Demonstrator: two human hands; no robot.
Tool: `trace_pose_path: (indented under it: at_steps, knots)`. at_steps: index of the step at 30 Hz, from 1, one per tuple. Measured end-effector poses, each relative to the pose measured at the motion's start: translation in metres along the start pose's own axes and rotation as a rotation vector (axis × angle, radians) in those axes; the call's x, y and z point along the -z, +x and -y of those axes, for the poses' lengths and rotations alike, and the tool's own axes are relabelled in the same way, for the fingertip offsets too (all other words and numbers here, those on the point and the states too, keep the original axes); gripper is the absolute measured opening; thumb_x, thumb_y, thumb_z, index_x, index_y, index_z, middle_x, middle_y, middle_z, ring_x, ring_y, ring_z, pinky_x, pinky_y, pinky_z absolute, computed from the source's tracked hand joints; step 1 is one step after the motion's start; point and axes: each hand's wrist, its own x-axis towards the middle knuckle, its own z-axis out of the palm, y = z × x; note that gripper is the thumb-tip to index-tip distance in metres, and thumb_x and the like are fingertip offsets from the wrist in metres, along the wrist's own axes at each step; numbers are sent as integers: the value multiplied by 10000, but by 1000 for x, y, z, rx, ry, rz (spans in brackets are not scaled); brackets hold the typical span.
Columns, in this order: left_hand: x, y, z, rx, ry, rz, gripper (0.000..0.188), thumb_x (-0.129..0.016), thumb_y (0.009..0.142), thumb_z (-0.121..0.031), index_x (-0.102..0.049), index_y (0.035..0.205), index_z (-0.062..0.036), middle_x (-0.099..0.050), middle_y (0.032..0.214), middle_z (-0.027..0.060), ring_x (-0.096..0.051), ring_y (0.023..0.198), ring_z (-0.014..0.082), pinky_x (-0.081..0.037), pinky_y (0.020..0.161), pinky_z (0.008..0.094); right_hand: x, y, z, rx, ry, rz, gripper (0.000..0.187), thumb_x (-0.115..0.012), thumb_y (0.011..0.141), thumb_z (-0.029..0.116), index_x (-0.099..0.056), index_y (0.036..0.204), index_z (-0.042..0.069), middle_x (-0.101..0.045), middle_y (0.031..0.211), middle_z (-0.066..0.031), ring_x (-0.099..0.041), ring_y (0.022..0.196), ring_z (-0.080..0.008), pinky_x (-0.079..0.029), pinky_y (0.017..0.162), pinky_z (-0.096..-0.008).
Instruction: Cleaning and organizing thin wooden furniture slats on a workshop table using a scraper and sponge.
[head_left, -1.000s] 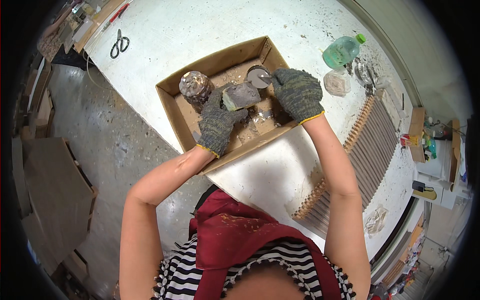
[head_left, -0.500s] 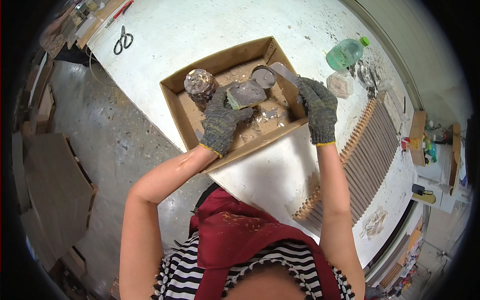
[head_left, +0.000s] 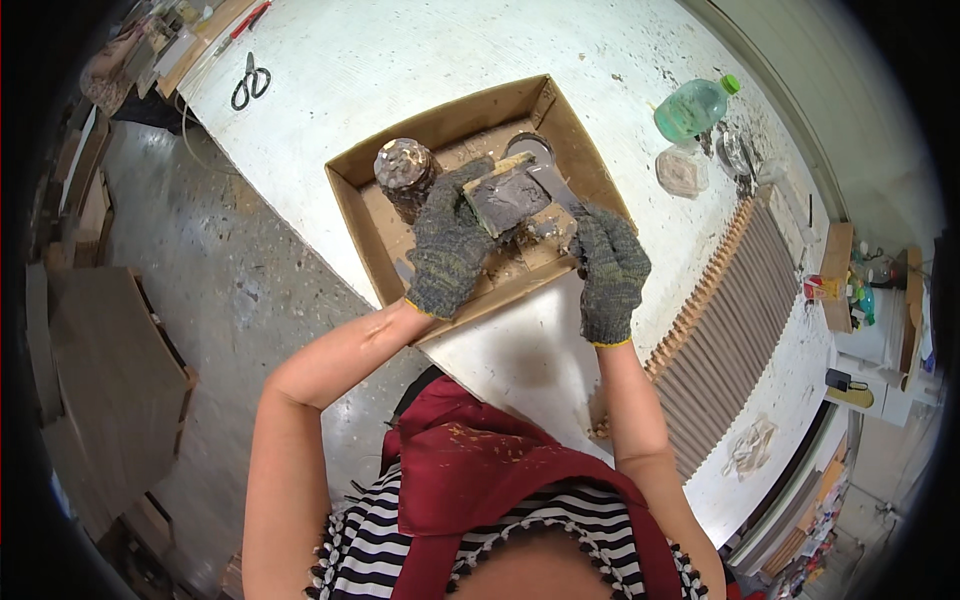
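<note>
Both my hands wear dark grey knit gloves. In my left hand [head_left: 443, 255] is a sponge-like block [head_left: 508, 200], tilted, its upper face coated with grey paste and its edge yellowish. My right hand [head_left: 610, 272] grips a flat grey scraper [head_left: 553, 186], whose blade lies against the right end of the block. Both are over a shallow cardboard box [head_left: 440, 119]. Inside the box, left of the block, stands a crusted, paste-stained can [head_left: 403, 165]. A small round container [head_left: 530, 145] with a dark rim sits behind the block, partly hidden by it.
The box rests on a white table [head_left: 380, 60]. To the right lie a green-capped bottle [head_left: 692, 110], a clear faceted dish [head_left: 682, 172] and a row of grey-brown strips [head_left: 725, 335]. Scissors [head_left: 250, 82] lie at the far left, near the table edge.
My right hand has moved left and nearer, bringing the scraper from above the round container onto the block. My left hand has tilted the block, so its paste-covered face shows more.
</note>
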Motion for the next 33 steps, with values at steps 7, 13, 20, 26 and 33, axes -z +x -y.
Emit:
trace_pose_path:
  at_steps: [7,13,20,26,33]
  knots:
    - [-3,0,-5,-44,82,-14,496,-723,856,-158,-519,1289,-26,-577,1220,118,-559,1106,207,-464,959,341,-9,-8,-20,453,-416,127,198,-606,900,25,-675,1076,-35,-675,1024,-78,-612,908,-145,-508,827,-283]
    - [-3,-1,-6,-72,172,-2,486,-706,821,-49,-531,1274,-49,-556,1265,124,-536,1164,229,-439,996,337,-7,-2,-8,197,-154,34,198,-599,906,39,-674,1074,-36,-672,1009,-80,-605,883,-134,-507,805,-275]
    - [-3,1,-2,-77,149,-32,473,-718,812,-63,-555,1256,-54,-574,1231,125,-556,1123,226,-449,974,336,9,18,-24,370,-393,-2,206,-634,904,63,-680,1094,0,-693,1013,-87,-640,865,-154,-529,808,-290]
    - [-1,3,-6,-32,210,-31,457,-707,828,-57,-550,1257,-43,-596,1169,118,-570,1080,211,-468,930,332,-3,-11,-14,143,-108,147,189,-633,912,79,-684,1070,-9,-657,890,-25,-565,726,-78,-478,640,-228]
    - [-1,2,-13,4,-63,18,492,-703,839,-51,-500,1285,-10,-571,1182,114,-564,1065,203,-470,931,335,20,9,-10,104,-110,38,180,-641,901,64,-698,1059,-2,-667,914,-31,-556,721,-81,-476,650,-227]
